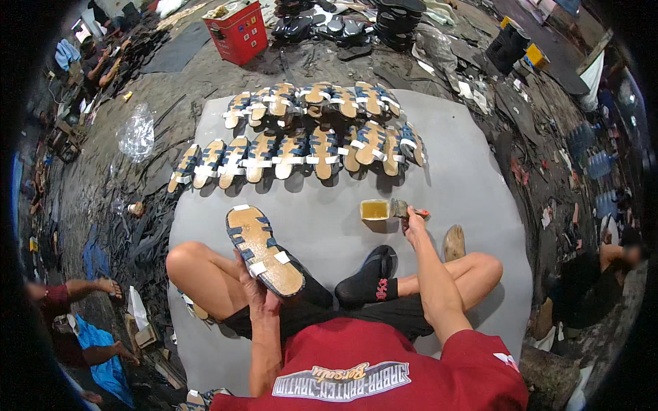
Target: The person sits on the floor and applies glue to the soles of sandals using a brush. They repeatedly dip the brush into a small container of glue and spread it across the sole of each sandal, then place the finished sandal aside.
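Observation:
My left hand (260,291) is closed round the heel end of a sandal (255,241), held up with its tan inner sole facing me. Dark blue straps and white tabs line the edges of that sole, which looks shiny. In my right hand (413,226) is a paintbrush (399,208), gripped by its reddish handle. Its bristle end is at the right rim of a small tub (365,218) of yellow liquid, probably touching it. Behind both hands, similar sandals (323,152) stand in two rows on the grey sheet (473,198).
A wooden shoe last (454,242) lies beside my right knee. Farther off stand a red bin (236,34) and stacks of black soles (399,20). Scraps and a clear plastic bag (137,133) litter the floor. Other people sit at the left and right edges.

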`<act>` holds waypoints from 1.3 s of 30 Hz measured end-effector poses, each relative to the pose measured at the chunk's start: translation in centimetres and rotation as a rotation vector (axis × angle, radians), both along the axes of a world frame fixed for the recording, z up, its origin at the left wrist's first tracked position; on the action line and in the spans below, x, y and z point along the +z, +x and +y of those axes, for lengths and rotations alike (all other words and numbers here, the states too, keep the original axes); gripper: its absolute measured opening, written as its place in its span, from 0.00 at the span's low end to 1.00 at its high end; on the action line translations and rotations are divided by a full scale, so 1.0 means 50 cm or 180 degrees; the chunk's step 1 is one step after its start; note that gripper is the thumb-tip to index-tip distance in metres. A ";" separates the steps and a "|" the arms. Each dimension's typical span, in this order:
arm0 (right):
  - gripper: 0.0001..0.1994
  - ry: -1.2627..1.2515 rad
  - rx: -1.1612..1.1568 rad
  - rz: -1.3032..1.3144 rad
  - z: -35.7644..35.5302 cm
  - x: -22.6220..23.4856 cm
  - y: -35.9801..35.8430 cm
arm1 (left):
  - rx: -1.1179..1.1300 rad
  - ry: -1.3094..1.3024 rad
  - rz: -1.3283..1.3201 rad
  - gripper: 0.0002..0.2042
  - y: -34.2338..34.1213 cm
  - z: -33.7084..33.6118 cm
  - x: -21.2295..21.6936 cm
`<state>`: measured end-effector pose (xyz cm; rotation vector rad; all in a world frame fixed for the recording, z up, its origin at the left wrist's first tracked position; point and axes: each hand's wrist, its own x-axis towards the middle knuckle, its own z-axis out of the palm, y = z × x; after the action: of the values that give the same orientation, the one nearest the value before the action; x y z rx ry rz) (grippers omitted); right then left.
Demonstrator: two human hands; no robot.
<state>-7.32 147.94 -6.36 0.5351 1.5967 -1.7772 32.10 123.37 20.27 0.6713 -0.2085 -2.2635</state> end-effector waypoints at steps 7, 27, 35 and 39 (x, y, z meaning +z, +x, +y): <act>0.19 0.0289 0.0384 -0.0048 -0.021 0.015 0.019 | -0.0065 -0.0005 0.0062 0.28 -0.010 0.006 0.016; 0.37 -0.1122 0.1759 0.1672 -0.193 0.591 0.491 | -0.0266 -0.0004 -0.0006 0.34 -0.103 0.059 -0.066; 0.35 -0.1495 0.1425 0.0797 -0.161 0.556 0.468 | 0.0029 -0.1205 -0.0489 0.31 -0.127 0.077 -0.059; 0.37 -0.1634 0.1239 0.0654 -0.155 0.572 0.448 | 0.0129 -0.0510 -0.0301 0.28 -0.144 0.052 -0.036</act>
<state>15.06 140.20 22.25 -0.1925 1.1925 -1.8730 24.90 125.97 18.46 0.6916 -0.4140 -2.1518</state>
